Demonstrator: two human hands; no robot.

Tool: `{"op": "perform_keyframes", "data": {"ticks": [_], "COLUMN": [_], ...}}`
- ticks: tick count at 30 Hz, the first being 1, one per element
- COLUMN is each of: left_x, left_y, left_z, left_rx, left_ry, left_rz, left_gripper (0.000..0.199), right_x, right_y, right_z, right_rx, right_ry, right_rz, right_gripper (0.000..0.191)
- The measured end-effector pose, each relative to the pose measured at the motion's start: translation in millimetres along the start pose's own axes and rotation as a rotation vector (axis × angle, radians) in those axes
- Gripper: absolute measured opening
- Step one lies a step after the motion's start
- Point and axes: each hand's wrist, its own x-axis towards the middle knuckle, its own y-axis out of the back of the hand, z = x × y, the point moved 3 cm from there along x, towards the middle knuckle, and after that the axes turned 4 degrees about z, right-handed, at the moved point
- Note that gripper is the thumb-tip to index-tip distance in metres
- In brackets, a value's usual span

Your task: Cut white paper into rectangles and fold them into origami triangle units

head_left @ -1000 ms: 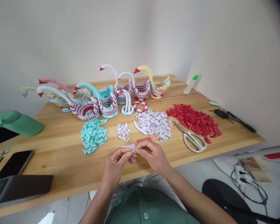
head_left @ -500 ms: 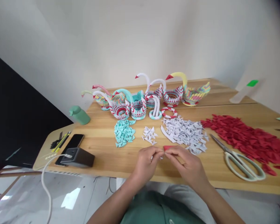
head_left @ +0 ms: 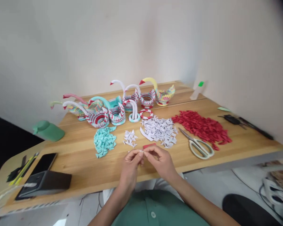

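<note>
My left hand [head_left: 131, 160] pinches a small white folded paper piece [head_left: 141, 151] between thumb and forefinger. Fingertip to fingertip with it, my right hand [head_left: 160, 160] is closed on the same piece. A red paper piece [head_left: 149, 145] shows just behind the right fingers; whether it is held or lies on the table I cannot tell. Beyond the hands are a small group of white folded pieces [head_left: 130, 138], a larger white pile [head_left: 161, 130], a turquoise pile [head_left: 105, 141] and a red pile [head_left: 202, 127].
Several folded-paper swans [head_left: 97, 117] stand along the back, beside a red-and-white ring [head_left: 146, 114]. Scissors [head_left: 198, 146] lie right of my hands. Left are a green bottle [head_left: 49, 131], a black box [head_left: 48, 183] and a phone [head_left: 44, 163]; keys [head_left: 232, 119] lie far right.
The view has turned rightward, so the table's things appear farther left and the keys show fully. Both hands stay together, still pinching at the fingertips.
</note>
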Motion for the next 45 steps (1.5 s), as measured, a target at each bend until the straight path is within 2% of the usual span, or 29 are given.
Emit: {"op": "perform_keyframes", "data": {"ticks": [5, 7, 11, 14, 17, 19, 21, 24, 26, 28, 31, 34, 37, 40, 42, 45], "left_x": [-6.6, -10.3, -15.6, -15.7, -11.1, -5.3, 2.5, 16.1, 24.7, 31.6, 37.4, 38.9, 37.6, 34.7, 32.5, 29.4], "left_y": [-3.8, -4.4, -5.4, -5.6, -2.6, 1.7, 7.4, 15.7, 19.5, 21.0, 19.0, 13.7, 9.7, 8.7, 8.5, 7.6], "left_z": [8.3, 8.5, 6.4, 5.3, 4.1, 3.1, 3.3, 5.4, 5.6, 3.7, -0.7, -1.9, 1.6, 6.5, 8.6, 8.9], "left_rx": [0.187, 0.21, 0.045, -0.104, -0.163, -0.169, -0.17, -0.199, -0.236, -0.286, -0.361, -0.425, -0.487, -0.545, -0.569, -0.58], "left_ry": [-0.146, -0.151, -0.01, 0.088, 0.103, 0.102, 0.099, 0.105, 0.141, 0.198, 0.285, 0.351, 0.407, 0.465, 0.5, 0.54], "left_rz": [-0.036, -0.031, -0.043, -0.124, -0.201, -0.199, -0.156, -0.1, -0.089, -0.09, -0.091, -0.089, -0.06, 0.008, 0.059, 0.114], "left_gripper": [0.019, 0.02, 0.02, 0.025, 0.025, 0.024, 0.025, 0.027, 0.027, 0.029, 0.032, 0.023, 0.002, 0.023, 0.033, 0.036], "right_x": [-6.9, -9.9, -12.7, -13.0, -12.7, -11.6, -9.7, -7.4, -8.4, -10.6, -13.1, -11.3, -7.9, -7.5, -9.7, -15.6], "right_y": [11.5, 15.0, 12.1, 0.3, -10.5, -8.4, 8.1, 60.1, 101.8, 140.1, 173.6, 184.7, 189.6, 187.2, 176.4, 138.7], "right_z": [-7.3, -7.3, -3.3, -1.2, -0.9, 0.4, 5.6, 19.9, 32.8, 46.0, 59.3, 67.5, 69.9, 57.1, 39.0, 9.1], "right_rx": [0.051, 0.122, 0.339, 0.514, 0.611, 0.527, 0.277, -0.329, -0.683, -0.995, -1.103, -1.14, -1.166, -1.133, -0.979, -0.633], "right_ry": [-0.037, -0.089, -0.21, -0.303, -0.368, -0.341, -0.233, 0.038, 0.133, 0.088, 0.024, -0.009, -0.036, -0.029, -0.019, 0.026], "right_rz": [0.042, 0.041, 0.008, -0.024, -0.078, -0.141, -0.166, -0.032, 0.08, 0.19, 0.21, 0.181, 0.161, 0.144, 0.147, -0.044], "right_gripper": [0.01, 0.012, 0.022, 0.027, 0.031, 0.027, 0.02, 0.016, 0.019, 0.022, 0.021, 0.022, 0.023, 0.024, 0.029, 0.033]}}
